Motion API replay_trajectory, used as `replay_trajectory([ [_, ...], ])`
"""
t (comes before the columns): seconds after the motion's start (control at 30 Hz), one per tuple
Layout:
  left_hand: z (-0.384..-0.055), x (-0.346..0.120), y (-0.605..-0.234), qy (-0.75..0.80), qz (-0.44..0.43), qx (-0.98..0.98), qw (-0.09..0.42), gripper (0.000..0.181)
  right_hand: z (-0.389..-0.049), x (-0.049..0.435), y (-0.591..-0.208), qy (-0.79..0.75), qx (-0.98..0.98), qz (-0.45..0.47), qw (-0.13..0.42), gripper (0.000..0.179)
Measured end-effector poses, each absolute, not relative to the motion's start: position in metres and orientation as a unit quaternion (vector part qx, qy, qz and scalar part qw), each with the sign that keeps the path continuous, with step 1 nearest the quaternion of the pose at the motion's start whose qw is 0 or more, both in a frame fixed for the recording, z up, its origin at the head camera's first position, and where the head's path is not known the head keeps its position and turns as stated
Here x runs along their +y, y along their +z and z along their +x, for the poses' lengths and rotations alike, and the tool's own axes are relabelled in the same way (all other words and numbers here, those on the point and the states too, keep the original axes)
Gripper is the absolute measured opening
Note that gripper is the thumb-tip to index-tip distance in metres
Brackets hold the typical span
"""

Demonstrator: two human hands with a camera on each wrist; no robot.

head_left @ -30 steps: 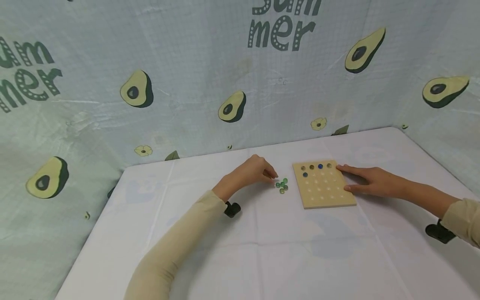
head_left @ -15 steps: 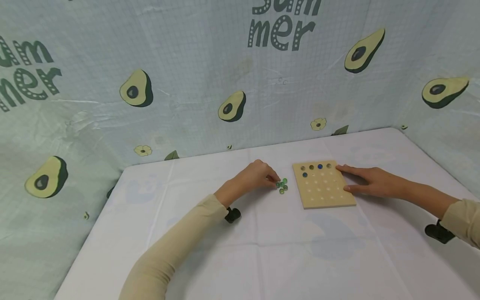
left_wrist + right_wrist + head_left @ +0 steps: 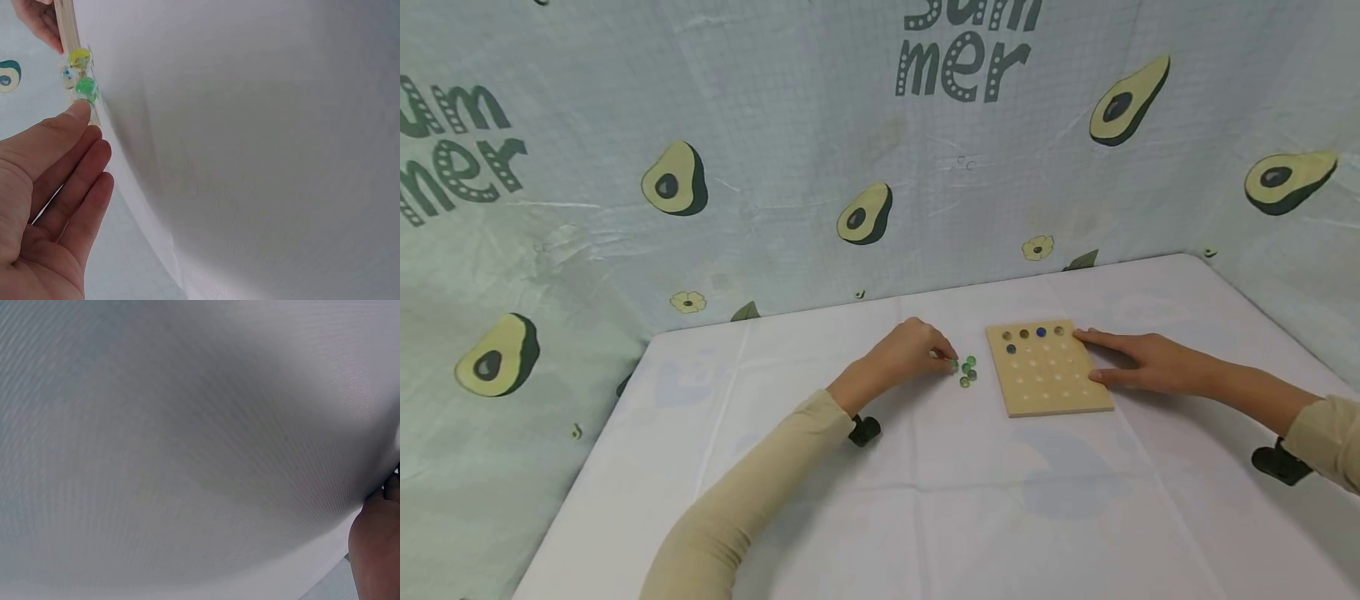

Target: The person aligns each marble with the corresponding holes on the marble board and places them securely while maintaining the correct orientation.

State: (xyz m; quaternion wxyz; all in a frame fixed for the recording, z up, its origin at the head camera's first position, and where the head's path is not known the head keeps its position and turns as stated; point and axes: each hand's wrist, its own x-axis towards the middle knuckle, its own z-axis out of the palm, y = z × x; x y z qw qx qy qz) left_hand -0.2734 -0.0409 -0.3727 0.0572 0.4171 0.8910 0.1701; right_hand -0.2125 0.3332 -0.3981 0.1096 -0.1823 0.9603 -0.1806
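My left hand (image 3: 913, 346) pinches a green glass marble (image 3: 954, 365) between thumb and fingertips at the left side of a small cluster of marbles (image 3: 966, 368). In the left wrist view, a green marble (image 3: 85, 86) and a yellow one (image 3: 80, 58) show just beyond the thumb tip. The wooden board (image 3: 1060, 392) with rows of shallow round hollows lies to the right. Several marbles, a bright blue one (image 3: 1041, 332) among them, fill its far row, and a dark blue marble (image 3: 1011, 349) sits in the second. With extended fingers, my right hand (image 3: 1150, 362) touches the board's right edge.
A white cloth covers the table (image 3: 1000, 517). Behind it hangs a pale curtain (image 3: 775, 167) printed with avocados and lettering. The right wrist view shows mostly cloth (image 3: 175, 456), with part of the hand at the right edge.
My left hand reached right to the cluster, pinched a green marble and drew it slightly left, apart from the others. The right hand and the board have stayed in place.
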Motion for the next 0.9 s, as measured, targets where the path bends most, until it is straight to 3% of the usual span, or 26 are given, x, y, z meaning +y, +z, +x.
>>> replay_trajectory([
  [0.9, -0.27, -0.028, -0.349, 0.163, 0.431, 0.887, 0.032, 0.017, -0.211, 0.331, -0.395, -0.18, 0.96, -0.184, 0.107, 0.08],
])
